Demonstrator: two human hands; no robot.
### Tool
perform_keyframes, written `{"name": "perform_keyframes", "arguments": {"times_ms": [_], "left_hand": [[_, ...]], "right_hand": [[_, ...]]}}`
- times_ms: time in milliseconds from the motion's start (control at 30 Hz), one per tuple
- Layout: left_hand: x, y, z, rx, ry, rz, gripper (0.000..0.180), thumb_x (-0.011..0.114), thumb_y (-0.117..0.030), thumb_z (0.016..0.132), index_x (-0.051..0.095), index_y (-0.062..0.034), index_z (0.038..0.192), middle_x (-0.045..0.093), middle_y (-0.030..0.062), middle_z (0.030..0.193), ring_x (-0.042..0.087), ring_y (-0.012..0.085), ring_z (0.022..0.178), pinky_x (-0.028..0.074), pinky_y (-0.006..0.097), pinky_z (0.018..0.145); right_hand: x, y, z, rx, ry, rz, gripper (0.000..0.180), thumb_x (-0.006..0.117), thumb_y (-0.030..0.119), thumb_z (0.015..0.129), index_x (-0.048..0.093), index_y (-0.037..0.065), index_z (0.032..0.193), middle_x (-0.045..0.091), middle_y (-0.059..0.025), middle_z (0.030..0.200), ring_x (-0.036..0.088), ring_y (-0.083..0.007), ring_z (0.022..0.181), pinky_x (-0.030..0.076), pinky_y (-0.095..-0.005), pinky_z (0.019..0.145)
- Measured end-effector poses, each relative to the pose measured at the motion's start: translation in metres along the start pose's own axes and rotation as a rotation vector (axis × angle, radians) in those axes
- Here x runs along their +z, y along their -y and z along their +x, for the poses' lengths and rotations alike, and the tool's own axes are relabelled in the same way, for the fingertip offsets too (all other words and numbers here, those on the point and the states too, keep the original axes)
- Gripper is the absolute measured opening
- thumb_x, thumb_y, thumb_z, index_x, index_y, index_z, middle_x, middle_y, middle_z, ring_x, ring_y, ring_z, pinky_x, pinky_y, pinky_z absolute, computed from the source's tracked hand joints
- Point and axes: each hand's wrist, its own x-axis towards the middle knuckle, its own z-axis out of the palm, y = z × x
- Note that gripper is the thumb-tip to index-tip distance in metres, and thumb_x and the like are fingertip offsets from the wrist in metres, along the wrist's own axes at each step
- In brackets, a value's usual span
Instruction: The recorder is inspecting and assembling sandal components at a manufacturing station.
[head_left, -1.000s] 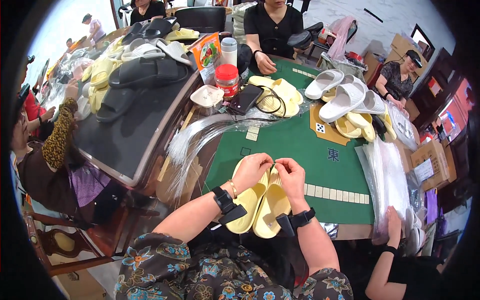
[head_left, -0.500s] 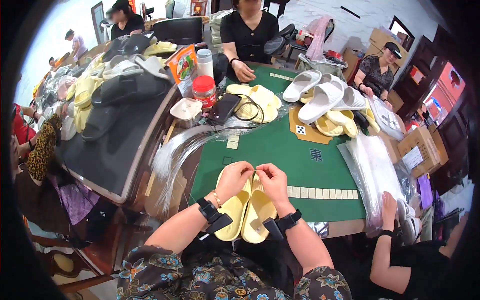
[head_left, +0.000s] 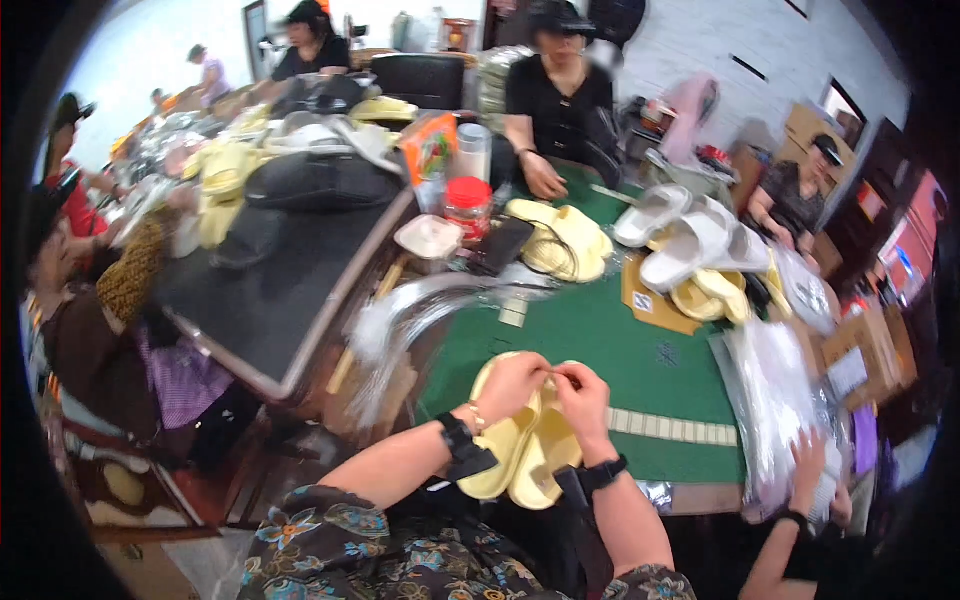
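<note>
A pair of pale yellow slippers lies side by side at the near edge of the green table mat, heels toward me. Over their upper part, my left hand and my right hand meet fingertip to fingertip. Both are closed in a pinch. Whatever sits between the fingertips is too small and blurred to name. My hands hide much of the slippers' straps. Long clear plastic strands spread over the table to the left of my hands.
Grey-white slippers and yellow slippers stand farther back. A red-lidded jar is beside a white tub. Clear plastic bags lie at right, where a co-worker's hand rests. A dark-topped table piled with slippers stands left.
The whole view has swung, so the scene sits farther right and lower. My hands stay pinched together above the slippers. At right, the co-worker's hand now lies spread on the plastic bags.
</note>
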Motion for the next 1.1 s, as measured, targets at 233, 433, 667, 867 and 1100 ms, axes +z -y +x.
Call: {"name": "perform_keyframes", "arguments": {"times_ms": [233, 433, 667, 867, 1100], "left_hand": [[0.003, 0.005, 0.000, 0.019, -0.029, -0.056, 0.014, 0.065, -0.013, 0.086, 0.068, -0.0011, 0.094, 0.069, 0.0161, 0.089, 0.067, 0.0320, 0.084, 0.054, 0.039, 0.076], [0.001, 0.006, -0.001, 0.014, -0.011, -0.076, 0.015, 0.067, -0.013, 0.087, 0.065, 0.0014, 0.094, 0.067, 0.0153, 0.090, 0.066, 0.0303, 0.082, 0.053, 0.037, 0.074], [0.005, 0.009, -0.004, 0.032, 0.058, -0.105, 0.013, 0.060, -0.009, 0.092, 0.063, 0.0013, 0.099, 0.065, 0.0151, 0.096, 0.063, 0.0310, 0.092, 0.051, 0.038, 0.081], [0.004, 0.010, -0.004, 0.037, 0.093, -0.092, 0.014, 0.059, -0.009, 0.093, 0.063, 0.0010, 0.101, 0.065, 0.0146, 0.099, 0.063, 0.0315, 0.095, 0.051, 0.038, 0.083], [0.005, 0.005, -0.005, -0.014, 0.075, -0.131, 0.016, 0.060, -0.010, 0.093, 0.065, -0.0002, 0.105, 0.067, 0.0148, 0.099, 0.065, 0.0291, 0.093, 0.052, 0.038, 0.082]], "right_hand": [[0.001, -0.012, 0.005, 0.098, -0.008, 0.017, 0.005, 0.066, 0.003, 0.088, 0.065, -0.001, 0.091, 0.064, -0.0008, 0.080, 0.058, -0.0074, 0.071, 0.049, -0.0240, 0.065], [0.001, -0.012, 0.006, 0.081, -0.004, 0.031, 0.004, 0.067, 0.003, 0.087, 0.064, 0.000, 0.088, 0.061, 0.0021, 0.076, 0.054, -0.0049, 0.068, 0.046, -0.0223, 0.062], [-0.001, -0.013, 0.006, 0.095, 0.034, 0.014, 0.004, 0.066, 0.002, 0.086, 0.064, 0.000, 0.088, 0.062, 0.0014, 0.076, 0.054, -0.0053, 0.067, 0.046, -0.0224, 0.061], [0.000, -0.014, 0.007, 0.079, 0.077, 0.003, 0.003, 0.066, 0.001, 0.085, 0.065, -0.001, 0.086, 0.062, 0.0015, 0.076, 0.055, -0.0049, 0.067, 0.046, -0.0222, 0.061], [-0.004, -0.020, 0.008, 0.165, 0.070, 0.144, 0.004, 0.066, 0.003, 0.087, 0.067, 0.000, 0.088, 0.063, 0.0026, 0.078, 0.056, -0.0052, 0.069, 0.047, -0.0225, 0.064]]}}
